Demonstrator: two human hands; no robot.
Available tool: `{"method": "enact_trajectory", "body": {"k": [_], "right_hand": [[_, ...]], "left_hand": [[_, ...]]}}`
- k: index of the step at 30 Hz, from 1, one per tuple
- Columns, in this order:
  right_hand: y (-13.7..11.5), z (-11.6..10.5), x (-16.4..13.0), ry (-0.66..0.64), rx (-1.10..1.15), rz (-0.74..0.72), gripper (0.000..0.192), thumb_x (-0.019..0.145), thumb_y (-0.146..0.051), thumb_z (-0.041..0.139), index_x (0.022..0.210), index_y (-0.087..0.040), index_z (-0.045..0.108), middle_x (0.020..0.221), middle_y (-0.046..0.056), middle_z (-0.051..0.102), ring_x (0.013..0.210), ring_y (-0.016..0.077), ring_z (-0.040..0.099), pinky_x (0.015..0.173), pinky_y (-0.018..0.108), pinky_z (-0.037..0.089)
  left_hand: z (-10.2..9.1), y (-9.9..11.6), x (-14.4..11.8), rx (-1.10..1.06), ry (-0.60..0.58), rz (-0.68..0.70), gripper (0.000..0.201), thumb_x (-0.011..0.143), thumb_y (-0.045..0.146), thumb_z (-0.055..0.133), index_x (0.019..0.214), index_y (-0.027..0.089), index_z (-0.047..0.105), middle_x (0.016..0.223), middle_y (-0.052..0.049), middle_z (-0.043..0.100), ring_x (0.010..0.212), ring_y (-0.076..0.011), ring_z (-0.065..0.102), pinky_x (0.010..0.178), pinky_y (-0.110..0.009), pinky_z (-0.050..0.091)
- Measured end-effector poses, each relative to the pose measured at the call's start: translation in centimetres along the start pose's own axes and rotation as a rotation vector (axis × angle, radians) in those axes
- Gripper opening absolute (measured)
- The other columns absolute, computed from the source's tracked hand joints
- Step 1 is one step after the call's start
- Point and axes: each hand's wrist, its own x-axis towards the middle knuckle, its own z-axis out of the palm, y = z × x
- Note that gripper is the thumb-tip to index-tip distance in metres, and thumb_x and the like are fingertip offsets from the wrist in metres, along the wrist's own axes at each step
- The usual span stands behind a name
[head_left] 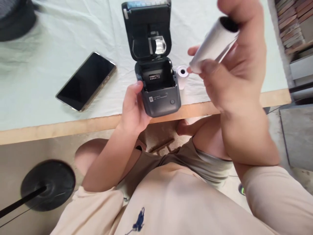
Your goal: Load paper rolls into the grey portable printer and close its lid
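Note:
A small dark grey label printer (161, 102) is at the table's front edge, its lid (149, 27) swung up and its paper bay bare inside. My left hand (134, 109) grips the printer's left side, thumb near the bay's rim. Raised to the right of the printer, my right hand (241, 65) holds a white paper roll (211, 45) at a slant, with a dark core end showing at the top. Part of the roll's paper hangs loose along its lower side. Another white paper roll (182, 76) rests right beside the printer.
On the left of the pale cloth lies a smartphone (86, 81) with a dark screen. A dark round object (17, 21) sits in the far left corner. Below the table's wooden edge (61, 129) are my legs and a black round stand base (48, 185) on the floor.

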Motion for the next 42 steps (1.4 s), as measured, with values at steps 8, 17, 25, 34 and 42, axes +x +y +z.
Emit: {"method": "enact_trajectory", "body": {"k": [8, 17, 25, 34, 42], "right_hand": [[-2.9, 2.6, 0.8, -0.179, -0.368, -0.181, 0.039, 0.092, -0.018, 0.06, 0.128, -0.031, 0.068, 0.127, 0.002, 0.08, 0.12, 0.033, 0.076, 0.112, 0.055, 0.057], [-1.3, 2.0, 0.3, 0.015, -0.559, -0.451, 0.03, 0.091, -0.016, 0.064, 0.12, -0.025, 0.069, 0.114, 0.001, 0.083, 0.1, 0.0259, 0.079, 0.089, 0.044, 0.055], [-1.5, 2.9, 0.7, -0.021, -0.673, -0.298, 0.015, 0.093, -0.02, 0.068, 0.105, -0.03, 0.068, 0.11, 0.0, 0.084, 0.107, 0.0324, 0.076, 0.094, 0.049, 0.052], [-1.2, 2.2, 0.5, 0.013, -0.446, -0.372, 0.01, 0.102, -0.024, 0.068, 0.106, -0.034, 0.069, 0.113, -0.003, 0.084, 0.106, 0.0255, 0.08, 0.089, 0.04, 0.062], [-1.6, 2.0, 0.2, 0.019, -0.488, -0.415, 0.021, 0.099, -0.018, 0.069, 0.11, -0.036, 0.071, 0.112, -0.003, 0.084, 0.108, 0.0268, 0.081, 0.089, 0.042, 0.065]], "left_hand": [[-0.6, -0.5, -0.3, -0.039, -0.065, 0.058, 0.014, 0.102, 0.023, 0.063, 0.112, 0.019, 0.072, 0.109, -0.005, 0.083, 0.131, -0.0278, 0.076, 0.11, -0.037, 0.063], [-0.5, -0.3, -0.2, -0.019, -0.067, 0.026, 0.01, 0.101, 0.024, 0.064, 0.108, 0.021, 0.07, 0.107, -0.005, 0.081, 0.127, -0.029, 0.077, 0.101, -0.034, 0.066], [-0.7, -0.6, -0.1, 0.037, -0.076, 0.03, 0.017, 0.099, 0.029, 0.066, 0.115, 0.023, 0.066, 0.109, -0.005, 0.079, 0.133, -0.0302, 0.073, 0.106, -0.038, 0.063], [-0.8, -0.5, -0.2, -0.005, -0.144, 0.055, 0.016, 0.099, 0.028, 0.067, 0.115, 0.023, 0.069, 0.109, -0.005, 0.08, 0.131, -0.0296, 0.073, 0.104, -0.037, 0.063], [-0.8, -0.5, -0.2, 0.004, -0.141, 0.041, 0.021, 0.097, 0.027, 0.068, 0.117, 0.024, 0.067, 0.112, -0.005, 0.081, 0.125, -0.0308, 0.076, 0.094, -0.037, 0.066]]}}
